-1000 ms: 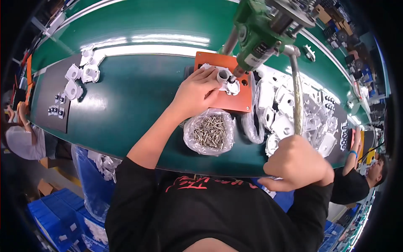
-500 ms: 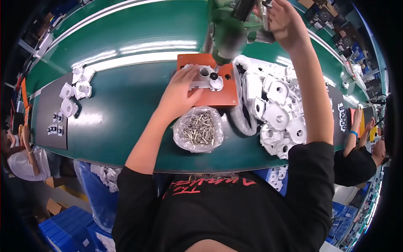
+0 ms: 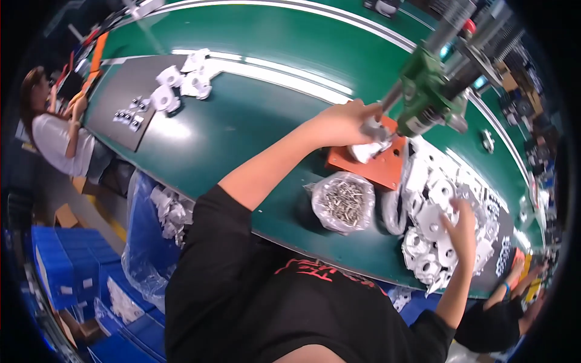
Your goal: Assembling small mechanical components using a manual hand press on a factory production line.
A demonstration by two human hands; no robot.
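Observation:
My left hand [image 3: 346,124] is closed on a white plastic housing [image 3: 364,151], which is tilted over the orange fixture block [image 3: 387,172] under the green press [image 3: 426,91]. Its fingertips are partly hidden by the part. Over the heap of white plastic housings [image 3: 431,221] on the right is my right hand [image 3: 463,233], fingers apart and a little blurred, with nothing visible in it. Between me and the block sits a plastic-lined bowl [image 3: 316,209] full of small metal pins [image 3: 346,202].
Several white housings [image 3: 163,97] and small dark-and-white parts [image 3: 129,118] lie on a grey mat [image 3: 109,91] at the left. Blue crates [image 3: 66,260] stand on the floor. Other people work at both sides, one in a white shirt [image 3: 63,139].
My view has turned, shifting the bench. My right hand has left the press and come down over the heap of housings. My left hand now holds the housing tilted at the fixture.

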